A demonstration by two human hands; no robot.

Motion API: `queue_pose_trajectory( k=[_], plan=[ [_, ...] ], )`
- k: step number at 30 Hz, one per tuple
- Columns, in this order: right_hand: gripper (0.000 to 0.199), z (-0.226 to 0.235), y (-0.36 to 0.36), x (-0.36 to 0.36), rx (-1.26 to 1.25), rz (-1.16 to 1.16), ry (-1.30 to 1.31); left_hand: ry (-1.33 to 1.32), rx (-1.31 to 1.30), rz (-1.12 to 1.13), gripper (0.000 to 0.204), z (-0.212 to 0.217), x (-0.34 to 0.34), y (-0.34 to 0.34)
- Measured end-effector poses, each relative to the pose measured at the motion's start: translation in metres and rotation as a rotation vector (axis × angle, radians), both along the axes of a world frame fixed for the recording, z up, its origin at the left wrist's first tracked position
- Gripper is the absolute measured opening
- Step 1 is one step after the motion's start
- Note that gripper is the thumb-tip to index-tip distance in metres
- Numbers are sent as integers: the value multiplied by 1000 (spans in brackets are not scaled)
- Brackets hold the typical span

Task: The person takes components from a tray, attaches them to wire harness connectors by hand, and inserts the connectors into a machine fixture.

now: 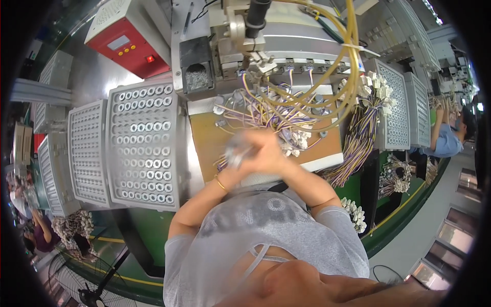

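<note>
My left hand (239, 170), with a gold bracelet (220, 183) at its wrist, and my right hand (267, 152) meet in front of my chest, over the tan work board (205, 138). Both are smeared by motion. The fingers look curled together around a small shiny silvery thing (236, 150), whose kind is too blurred to tell. Just beyond my hands lies a tangle of purple, yellow and white wires (273, 110) with white connectors (296, 140) and small round silvery parts (319, 100).
Trays of ring-shaped metal parts (180, 153) stand at left. A red control box (134, 48) and a black bin of metal bits (197, 77) are behind. A machine head (253, 30) with yellow tubes (352, 61) overhangs the board. Wire bundles (358, 135) hang at right, near a co-worker (445, 138).
</note>
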State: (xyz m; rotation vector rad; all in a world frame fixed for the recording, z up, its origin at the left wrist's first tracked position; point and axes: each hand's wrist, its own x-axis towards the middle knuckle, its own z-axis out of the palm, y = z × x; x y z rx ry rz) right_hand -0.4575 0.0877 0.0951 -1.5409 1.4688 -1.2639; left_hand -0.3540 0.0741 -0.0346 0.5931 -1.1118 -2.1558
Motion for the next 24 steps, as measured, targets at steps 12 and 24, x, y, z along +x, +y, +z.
queue_pose_trajectory(
  k=[12,24],
  plan=[
    [10,-17,8,-159,-205,-981,-673,-612,-1224,300,31,56,7,-26],
    [12,-32,-30,-154,-227,-1009,-797,-714,-1184,292,22,53,30,-48]
  ],
)
